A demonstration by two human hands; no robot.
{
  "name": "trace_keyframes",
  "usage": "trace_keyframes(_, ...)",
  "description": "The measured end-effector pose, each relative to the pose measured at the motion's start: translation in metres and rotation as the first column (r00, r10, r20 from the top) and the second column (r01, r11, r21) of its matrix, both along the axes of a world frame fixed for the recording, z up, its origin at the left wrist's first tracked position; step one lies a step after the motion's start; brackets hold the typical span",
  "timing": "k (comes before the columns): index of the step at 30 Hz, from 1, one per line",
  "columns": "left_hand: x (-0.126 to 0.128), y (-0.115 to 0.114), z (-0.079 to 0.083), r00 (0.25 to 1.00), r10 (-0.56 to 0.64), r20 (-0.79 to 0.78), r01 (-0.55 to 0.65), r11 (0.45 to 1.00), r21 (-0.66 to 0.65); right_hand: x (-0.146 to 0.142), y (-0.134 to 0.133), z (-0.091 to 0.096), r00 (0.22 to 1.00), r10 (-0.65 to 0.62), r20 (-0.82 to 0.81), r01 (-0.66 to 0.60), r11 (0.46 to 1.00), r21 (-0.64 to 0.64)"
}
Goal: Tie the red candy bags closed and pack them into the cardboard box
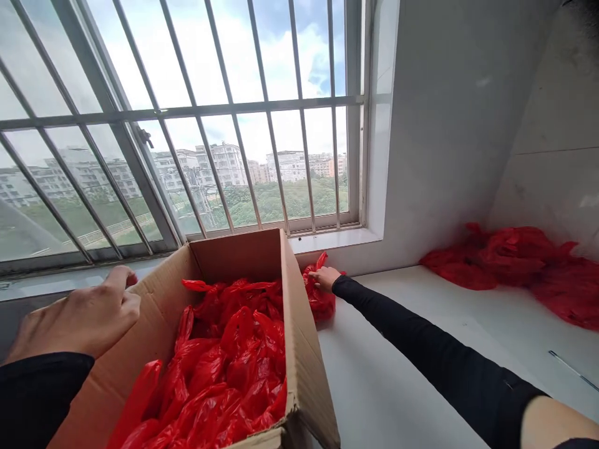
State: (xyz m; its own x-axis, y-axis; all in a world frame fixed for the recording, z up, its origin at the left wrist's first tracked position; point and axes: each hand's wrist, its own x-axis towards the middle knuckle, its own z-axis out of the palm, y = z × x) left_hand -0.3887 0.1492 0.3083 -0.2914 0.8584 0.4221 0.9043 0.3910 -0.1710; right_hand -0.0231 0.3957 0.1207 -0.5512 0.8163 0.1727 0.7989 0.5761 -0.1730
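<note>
- Right hand (326, 277) pinches the upper part of a red bag (321, 307) with bent fingers, just outside the right wall of the carton (161, 296).
- Left hand (87, 315) hangs at the carton's left rim, fingers curled inward and back of the hand upward; its palm side is hidden, so I cannot tell whether it grips the cardboard or is merely closed beside it.
- Held bag: near the back edge of the white bench (374, 362), between the carton and the forearm, its knotted-looking top pointing up; whether its base rests on the surface or is lifted is unclear.
- Inside the carton: many red bags (238, 349), crumpled together, several with twisted ends sticking up, from the far wall to the near edge. They sit below the far rim, and what they contain cannot be made out.
- How far along: judging by this view, much of the carton's floor is covered, its top is open, and the gripped bag is outside it.
- Also outside: a loose heap of red plastic (515, 255) at the bench's back right corner, well apart from both hands; single pieces cannot be counted.
- Toward the bench's right edge lies a thin pen-like stick (573, 370).
</note>
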Motion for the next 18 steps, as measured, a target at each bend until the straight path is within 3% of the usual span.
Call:
trace_keyframes(2, 0.021, -0.008, 0.004, 0.997, 0.071, -0.037, -0.072, 0.997, -0.042, 0.006, 0.000, 0.010, 0.999, -0.003, -0.052, 0.005, 1.000, 0.024)
trace_keyframes(5, 0.043, -0.017, 0.008, 0.997, 0.060, -0.052, -0.063, 0.996, -0.064, 0.027, 0.003, 0.037, 0.984, 0.005, -0.176, 0.012, 0.995, 0.097)
trace_keyframes(8, 0.049, -0.022, 0.006, 0.997, 0.041, -0.063, -0.045, 0.997, -0.066, 0.049, 0.005, 0.083, 0.936, 0.044, -0.348, 0.026, 0.981, 0.192)
trace_keyframes(11, 0.050, -0.025, 0.003, 0.997, 0.037, -0.065, -0.041, 0.997, -0.065, 0.058, -0.003, 0.136, 0.836, 0.117, -0.536, 0.037, 0.963, 0.268)
trace_keyframes(15, 0.057, -0.028, 0.004, 0.998, 0.017, -0.068, -0.022, 0.997, -0.068, 0.042, -0.026, 0.191, 0.655, 0.255, -0.711, -0.066, 0.957, 0.283)
trace_keyframes(18, 0.062, -0.030, 0.006, 0.998, 0.025, -0.056, -0.028, 0.998, -0.065, 0.013, -0.045, 0.207, 0.559, 0.296, -0.774, -0.204, 0.955, 0.217)
